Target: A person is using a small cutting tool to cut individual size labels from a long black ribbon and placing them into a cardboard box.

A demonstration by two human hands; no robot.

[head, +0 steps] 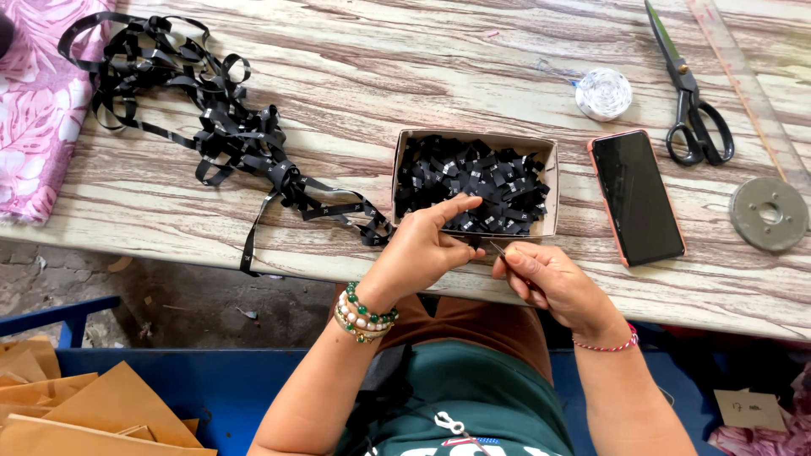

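Black woven ribbon is what both hands work on, just at the near edge of the cardboard box (473, 139), which serves as landmark. The left hand (422, 249) pinches a small piece of the ribbon between thumb and fingers, forefinger stretched toward the box. The right hand (545, 279) sits just beside it, closed around a thin metal tool (498, 250) whose tip meets the pinched piece; what kind of tool it is cannot be told. The hands nearly touch, both over the table (338, 76) edge directly in front of the box.

Inside the box lies a heap of cut black labels (473, 181), each a short folded strip with small pale marks. Left of the box, a long uncut black ribbon (211, 118) trails in loose loops, one end reaching the box's near left corner. Right of the box lies a dark phone (635, 196) in an orange-pink case, screen up. Beyond the box to the right sits a white tape roll (603, 93), and farther right black scissors (693, 101) and a grey metal disc (769, 213). Far left of the box, pink patterned cloth (38, 101) lies on the table.
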